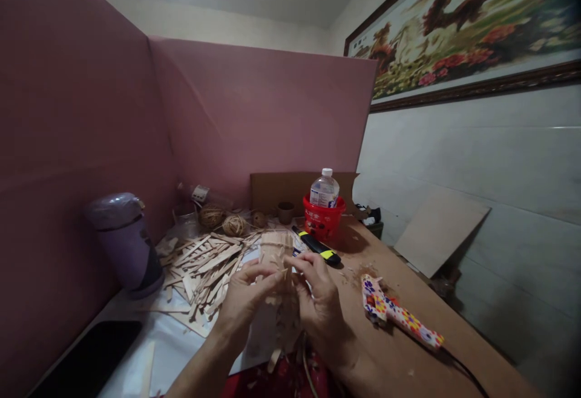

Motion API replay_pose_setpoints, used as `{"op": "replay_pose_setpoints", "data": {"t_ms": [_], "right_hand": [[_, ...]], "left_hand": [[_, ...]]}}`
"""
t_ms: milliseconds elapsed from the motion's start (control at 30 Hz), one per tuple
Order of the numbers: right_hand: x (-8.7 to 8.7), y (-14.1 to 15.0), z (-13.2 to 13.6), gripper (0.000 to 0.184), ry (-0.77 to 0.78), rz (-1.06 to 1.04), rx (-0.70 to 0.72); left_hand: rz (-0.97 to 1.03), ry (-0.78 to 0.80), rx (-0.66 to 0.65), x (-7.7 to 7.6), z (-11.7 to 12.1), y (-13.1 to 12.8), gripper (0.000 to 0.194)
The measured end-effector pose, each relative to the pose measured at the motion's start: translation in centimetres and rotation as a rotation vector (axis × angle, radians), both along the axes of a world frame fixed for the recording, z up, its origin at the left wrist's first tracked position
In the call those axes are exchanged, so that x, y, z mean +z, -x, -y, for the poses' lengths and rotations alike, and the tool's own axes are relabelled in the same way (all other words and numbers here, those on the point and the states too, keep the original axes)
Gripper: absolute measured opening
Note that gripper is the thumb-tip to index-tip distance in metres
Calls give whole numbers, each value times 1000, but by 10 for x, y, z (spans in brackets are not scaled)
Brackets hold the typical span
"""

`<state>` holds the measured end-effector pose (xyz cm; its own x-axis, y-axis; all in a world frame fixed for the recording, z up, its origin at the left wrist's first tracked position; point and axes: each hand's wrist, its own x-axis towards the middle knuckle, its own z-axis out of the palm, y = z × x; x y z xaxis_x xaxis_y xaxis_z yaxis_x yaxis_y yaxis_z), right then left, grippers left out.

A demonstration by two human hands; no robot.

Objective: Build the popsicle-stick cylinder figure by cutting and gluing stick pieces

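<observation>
Both hands meet over the table's near edge around a small structure of flat wooden sticks (276, 247). My left hand (245, 301) curls round its left side with the fingers closed on it. My right hand (320, 304) pinches its right side, fingertips bent onto the sticks. A heap of loose wooden sticks (204, 265) lies just left of the hands on white paper. A glue gun with a flowered pattern (397, 313) lies on the brown table to the right of my right hand.
A red bucket (323, 219) holding a water bottle (324, 189) stands behind a black-and-yellow utility knife (318, 245). Balls of twine (227, 221) sit at the back. A purple jug (127, 241) and a dark phone (91, 358) are left. Pink boards wall in the table.
</observation>
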<state>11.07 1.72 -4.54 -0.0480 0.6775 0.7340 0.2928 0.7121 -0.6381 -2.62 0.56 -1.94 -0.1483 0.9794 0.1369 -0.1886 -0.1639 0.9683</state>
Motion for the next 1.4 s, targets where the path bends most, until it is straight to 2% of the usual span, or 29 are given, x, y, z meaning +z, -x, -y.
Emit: {"op": "replay_pose_setpoints", "data": {"t_ms": [133, 267, 367, 500, 600, 733, 833, 1000, 1100, 1233, 1400], "right_hand": [[2, 0, 3, 26, -15, 131, 23], [5, -2, 2, 20, 22, 159, -38], [6, -3, -1, 13, 143, 63, -74], [7, -5, -5, 12, 316, -160, 20], [8, -8, -6, 20, 281, -257, 1], [11, -10, -5, 16, 273, -348, -20], [12, -11, -7, 16, 302, -433, -8], [14, -13, -11, 11, 127, -400, -70], [15, -13, -8, 9, 222, -450, 22], [14, -10, -1, 10, 353, -422, 74], [15, -10, 1, 8, 332, -299, 76]], "left_hand": [[-22, 10, -11, -3, -1, -1, 12], [29, 42, -56, -7, -3, -1, 15], [94, 97, -119, -8, -4, 0, 19], [194, 189, -167, -8, -2, 1, 22], [263, 215, -196, -6, 0, 1, 23], [310, 206, -166, -1, 2, -1, 28], [321, 172, -161, 4, 4, -3, 41], [376, 158, -209, 9, 6, -4, 87], [379, 223, -191, 5, 3, -4, 97], [366, 235, -212, -2, -1, -5, 90], [280, 136, -276, -1, -1, -9, 59]]}}
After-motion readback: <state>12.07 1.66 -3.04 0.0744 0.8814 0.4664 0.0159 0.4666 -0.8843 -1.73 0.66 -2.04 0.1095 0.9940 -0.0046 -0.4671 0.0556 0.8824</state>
